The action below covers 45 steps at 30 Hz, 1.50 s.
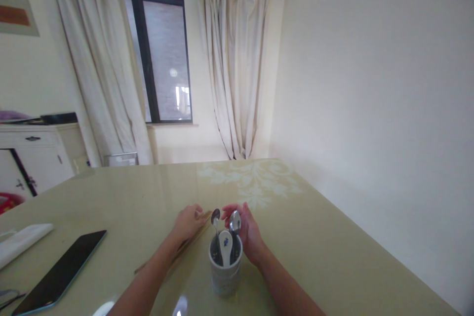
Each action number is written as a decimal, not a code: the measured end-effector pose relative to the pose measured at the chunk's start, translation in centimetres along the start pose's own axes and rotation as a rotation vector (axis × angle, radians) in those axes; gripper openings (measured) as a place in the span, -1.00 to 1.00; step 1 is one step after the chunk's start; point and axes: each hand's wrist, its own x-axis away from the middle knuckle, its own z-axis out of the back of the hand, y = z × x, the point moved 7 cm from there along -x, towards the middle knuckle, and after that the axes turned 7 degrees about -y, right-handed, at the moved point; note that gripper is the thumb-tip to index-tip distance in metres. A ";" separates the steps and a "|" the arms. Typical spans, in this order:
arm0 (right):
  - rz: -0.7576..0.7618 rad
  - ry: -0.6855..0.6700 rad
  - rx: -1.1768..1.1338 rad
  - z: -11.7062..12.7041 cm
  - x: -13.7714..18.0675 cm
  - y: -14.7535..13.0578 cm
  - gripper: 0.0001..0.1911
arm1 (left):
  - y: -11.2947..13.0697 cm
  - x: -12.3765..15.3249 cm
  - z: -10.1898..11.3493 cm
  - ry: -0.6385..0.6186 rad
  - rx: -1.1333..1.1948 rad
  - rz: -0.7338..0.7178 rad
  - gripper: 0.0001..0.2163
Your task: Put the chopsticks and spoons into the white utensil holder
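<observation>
Left hand (188,222) on wooden sticks (194,236), can't tell if fingers clamp; right hand (252,237), fingers apart, beside cup (225,280) of spoons (235,222).

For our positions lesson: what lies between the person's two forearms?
The head view shows a cup of spoons, with brown stick-like things beside the left forearm.

Upright pale cup (225,280) holds 2 metal spoons (235,222), 1 white blue-marked spoon (225,246); tan sticks (193,239) slant to its left.

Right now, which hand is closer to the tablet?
Left. The left hand is right of the tablet, with table between them; the right hand is farther right, by the cup.
</observation>
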 end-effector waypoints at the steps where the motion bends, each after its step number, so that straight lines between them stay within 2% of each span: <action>1: -0.004 0.003 -0.005 0.1 0.0 0.0 -0.30 | -0.5 0.8 0.5 0.035 -0.054 0.019 -0.48; 7: -0.012 0.014 -0.017 0.1 -0.2 -0.2 -0.32 | -4.1 7.3 1.9 0.089 -0.475 0.104 -0.28; 11: -0.004 0.007 0.011 -0.3 -0.1 -0.3 -0.32 | -4.5 9.1 0.8 0.060 -0.419 -0.042 -0.49; 13: 0.007 -0.004 0.031 -0.6 0.0 -0.5 -0.34 | -4.0 9.0 0.2 0.059 -0.368 -0.105 -0.56; 17: 0.032 -0.020 0.072 -1.0 0.5 -1.1 -0.40 | -2.4 7.9 -0.2 0.069 -0.362 -0.090 -0.59; 19: 0.038 -0.021 0.077 -1.0 0.7 -1.3 -0.45 | -0.9 7.7 -0.1 0.083 -0.366 -0.086 -0.61; 21: 0.044 -0.014 0.080 -0.9 0.8 -1.6 -0.48 | 1.5 8.0 0.5 0.151 -0.301 -0.151 -0.65; 23: 0.057 -0.003 0.093 -0.8 0.8 -1.9 -0.50 | 4.1 8.8 1.0 0.222 -0.112 -0.272 -0.68; 24: 0.065 0.004 0.101 -0.7 0.8 -2.0 -0.50 | 5.1 9.2 1.0 0.203 0.022 -0.308 -0.65; 26: 0.078 0.009 0.116 -0.8 0.8 -2.3 -0.51 | 6.3 9.7 0.0 0.086 0.278 -0.304 -0.57; 29: 0.092 0.010 0.151 -0.8 0.7 -2.5 -0.52 | 7.0 10.5 -2.0 -0.087 0.508 -0.234 -0.49; 32: 0.111 0.032 0.192 -0.6 0.6 -2.6 -0.59 | 7.2 10.9 -3.2 -0.138 0.579 -0.204 -0.49; 40: 0.138 0.055 0.271 0.0 0.3 -2.5 -0.66 | 7.9 10.7 -2.8 -0.010 0.548 -0.238 -0.47; 43: 0.149 0.054 0.299 0.1 0.4 -2.7 -0.66 | 9.1 11.4 -1.7 0.006 0.554 -0.283 -0.50; 45: 0.150 0.043 0.320 0.1 0.5 -2.9 -0.66 | 9.8 12.0 -0.2 0.077 0.608 -0.289 -0.50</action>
